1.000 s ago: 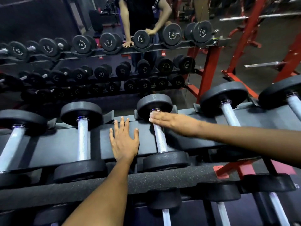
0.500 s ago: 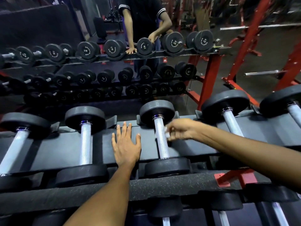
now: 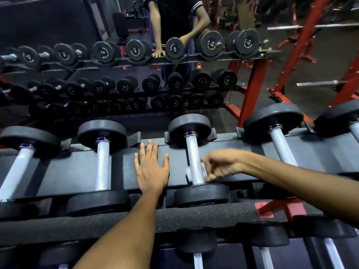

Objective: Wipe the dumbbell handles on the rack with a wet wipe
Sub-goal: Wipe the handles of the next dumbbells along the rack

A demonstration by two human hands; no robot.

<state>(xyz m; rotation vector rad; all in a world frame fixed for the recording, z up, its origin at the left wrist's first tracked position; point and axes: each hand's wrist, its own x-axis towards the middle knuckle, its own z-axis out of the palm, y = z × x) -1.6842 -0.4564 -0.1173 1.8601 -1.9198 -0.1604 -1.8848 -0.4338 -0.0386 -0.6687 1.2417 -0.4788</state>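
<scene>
Several black dumbbells with silver knurled handles lie on the dark top shelf of the rack [image 3: 77,171]. My right hand [image 3: 221,165] reaches in from the right and pinches a small white wet wipe [image 3: 188,172] around the near end of the middle dumbbell's handle [image 3: 191,152], just above its front weight. My left hand [image 3: 151,167] lies flat, fingers spread, on the shelf between that dumbbell and the dumbbell to its left [image 3: 103,166]. Most of the wipe is hidden behind the handle and my fingers.
Another dumbbell [image 3: 281,146] lies to the right. A lower rack tier with more handles [image 3: 198,261] sits below a padded bar [image 3: 194,218]. A mirror behind reflects the rack and a person [image 3: 174,22]. Red frames [image 3: 250,90] stand at the right.
My right hand slid with the wipe down the middle handle, from its far end by the back weight to its near end. My left hand stayed flat on the shelf.
</scene>
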